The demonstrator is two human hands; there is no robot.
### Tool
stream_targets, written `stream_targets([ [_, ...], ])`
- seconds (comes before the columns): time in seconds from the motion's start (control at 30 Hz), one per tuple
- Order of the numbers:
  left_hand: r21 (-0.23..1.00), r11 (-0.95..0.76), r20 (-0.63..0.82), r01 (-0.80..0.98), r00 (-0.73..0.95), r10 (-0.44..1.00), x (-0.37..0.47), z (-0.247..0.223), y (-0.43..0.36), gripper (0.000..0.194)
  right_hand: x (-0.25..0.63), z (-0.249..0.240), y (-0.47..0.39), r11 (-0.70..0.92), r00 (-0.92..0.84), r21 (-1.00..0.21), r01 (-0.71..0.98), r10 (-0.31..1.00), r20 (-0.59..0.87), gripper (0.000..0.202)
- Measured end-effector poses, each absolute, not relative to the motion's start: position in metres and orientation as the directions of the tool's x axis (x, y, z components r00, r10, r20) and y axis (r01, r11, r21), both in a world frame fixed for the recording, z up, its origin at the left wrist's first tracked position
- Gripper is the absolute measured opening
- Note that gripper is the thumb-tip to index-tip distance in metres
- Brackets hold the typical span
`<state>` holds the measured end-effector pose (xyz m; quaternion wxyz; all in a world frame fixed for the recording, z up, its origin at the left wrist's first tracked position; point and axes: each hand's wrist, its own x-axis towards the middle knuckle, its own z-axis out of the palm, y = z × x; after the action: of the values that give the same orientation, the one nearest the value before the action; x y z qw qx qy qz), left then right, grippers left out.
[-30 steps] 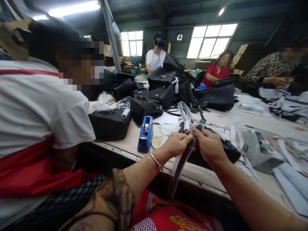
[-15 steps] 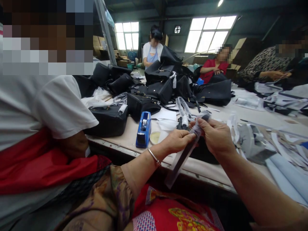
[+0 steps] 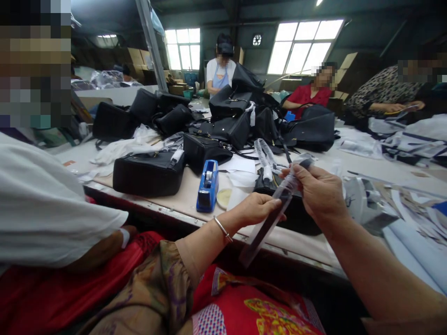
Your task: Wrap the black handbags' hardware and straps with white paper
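Note:
My left hand [image 3: 260, 208] pinches the middle of a dark strap in a clear plastic sleeve [image 3: 261, 235], whose lower end hangs past the table edge. Higher up, my right hand [image 3: 319, 186] grips the same sleeved strap, where the plastic is bunched near its top end. Behind and below my hands lies a black bag [image 3: 302, 218], partly hidden by them, with a plastic-wrapped handle [image 3: 267, 160] standing up from it. A blue tape dispenser [image 3: 207, 186] stands left of my hands, beside a round yellowish disc [image 3: 224, 197].
Black bags [image 3: 230, 111] are heaped across the table [image 3: 190, 193], and one bag [image 3: 148, 174] sits near its front edge. A grey dispenser [image 3: 370, 202] and loose strips lie at the right. A person in white [image 3: 45, 200] is close on the left; others work across the table.
My hands have drawn slightly apart along the strap, and the sleeve between them looks less bunched. The person on the left has leaned away to the left, uncovering more of the table and bags.

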<state>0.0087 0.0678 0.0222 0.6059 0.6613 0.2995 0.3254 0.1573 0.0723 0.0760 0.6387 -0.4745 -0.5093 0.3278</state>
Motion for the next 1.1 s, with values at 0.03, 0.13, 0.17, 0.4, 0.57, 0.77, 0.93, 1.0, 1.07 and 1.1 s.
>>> stream_targets([
  [0.03, 0.995, -0.093, 0.062, 0.022, 0.594, 0.802, 0.009, 0.023, 0.068, 0.054, 0.157, 0.075, 0.073, 0.342, 0.273, -0.938, 0.045, 0.899, 0.341, 0.025],
  [0.13, 0.99, -0.129, 0.087, 0.053, 0.482, 0.872, 0.013, 0.033, 0.07, 0.052, 0.156, 0.072, 0.072, 0.302, 0.221, -0.951, 0.069, 0.925, 0.309, 0.025],
  [0.17, 0.986, -0.151, 0.102, 0.069, 0.463, 0.881, 0.014, 0.037, 0.071, 0.052, 0.155, 0.071, 0.072, 0.278, 0.203, -0.958, 0.067, 0.937, 0.285, 0.025],
  [0.4, 0.977, -0.144, 0.056, 0.158, 0.462, 0.885, 0.011, 0.036, 0.07, 0.051, 0.153, 0.076, 0.076, 0.235, 0.241, -0.945, -0.229, 0.954, 0.179, 0.024],
  [0.57, 0.987, -0.141, 0.101, 0.082, 0.373, 0.922, 0.018, 0.033, 0.071, 0.044, 0.148, 0.07, 0.074, 0.181, 0.2, -0.948, -0.261, 0.971, 0.13, 0.029],
  [0.77, 0.959, -0.248, 0.188, 0.136, 0.35, 0.918, 0.015, 0.037, 0.067, 0.047, 0.154, 0.068, 0.061, 0.034, -0.098, -0.966, -0.256, 0.993, 0.061, 0.043],
  [0.93, 0.994, -0.087, 0.109, -0.068, 0.473, 0.875, 0.015, 0.029, 0.055, 0.038, 0.153, 0.071, 0.063, 0.156, 0.092, -0.973, -0.173, 0.986, 0.141, 0.03],
  [1.0, 0.996, -0.029, 0.065, -0.081, 0.497, 0.866, 0.017, 0.027, 0.053, 0.039, 0.152, 0.068, 0.065, 0.182, 0.122, -0.963, -0.198, 0.98, 0.16, 0.029],
  [1.07, 0.996, -0.08, 0.088, -0.036, 0.45, 0.889, 0.019, 0.028, 0.055, 0.041, 0.15, 0.064, 0.065, 0.158, 0.118, -0.966, -0.205, 0.984, 0.136, 0.03],
  [1.1, 0.992, -0.127, 0.119, -0.007, 0.416, 0.901, 0.02, 0.029, 0.057, 0.042, 0.148, 0.062, 0.064, 0.14, 0.119, -0.969, -0.204, 0.986, 0.117, 0.031],
])
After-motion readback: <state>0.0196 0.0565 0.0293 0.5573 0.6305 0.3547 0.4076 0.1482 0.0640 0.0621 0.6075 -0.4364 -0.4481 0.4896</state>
